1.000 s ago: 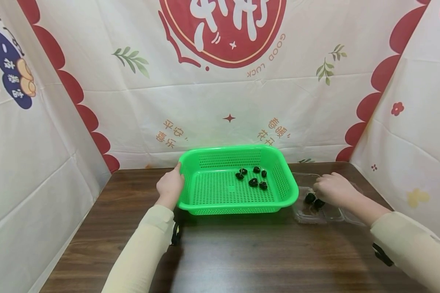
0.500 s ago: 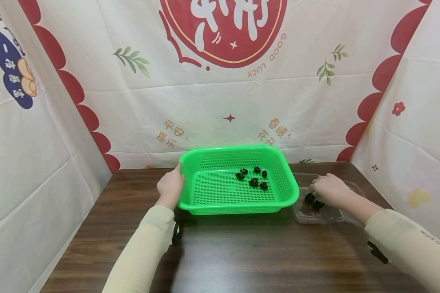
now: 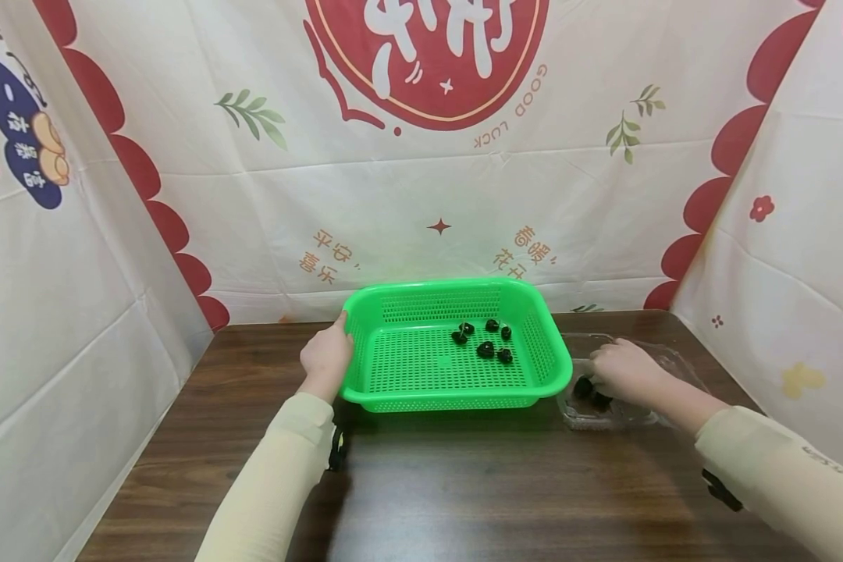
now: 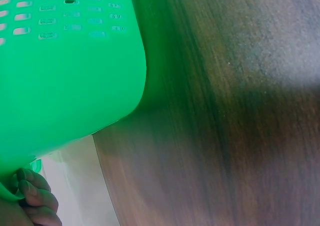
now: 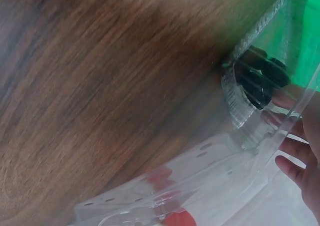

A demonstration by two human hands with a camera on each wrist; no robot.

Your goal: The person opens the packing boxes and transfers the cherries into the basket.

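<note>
My left hand (image 3: 326,356) holds the left rim of a green plastic basket (image 3: 457,396); its curled fingers (image 4: 39,196) show at the rim in the left wrist view. Several dark, round, stemmed fruits, which look like cherries (image 3: 486,350), lie in the right half of the basket. My right hand (image 3: 625,370) reaches into a clear plastic box (image 3: 581,421) just right of the basket. Dark fruits (image 5: 257,89) in the box are right at its fingertips (image 5: 270,117). The thumb is hidden, so whether a fruit is pinched cannot be made out.
The box's clear lid (image 5: 200,186) lies folded back, with red marks on it. Everything stands on a dark wooden table (image 3: 449,484). A white printed cloth (image 3: 421,203) hangs behind the table and along both sides.
My right hand has moved slightly left within the clear box, and the dark fruits there have shifted left too. My left hand and the basket stay where they were.
</note>
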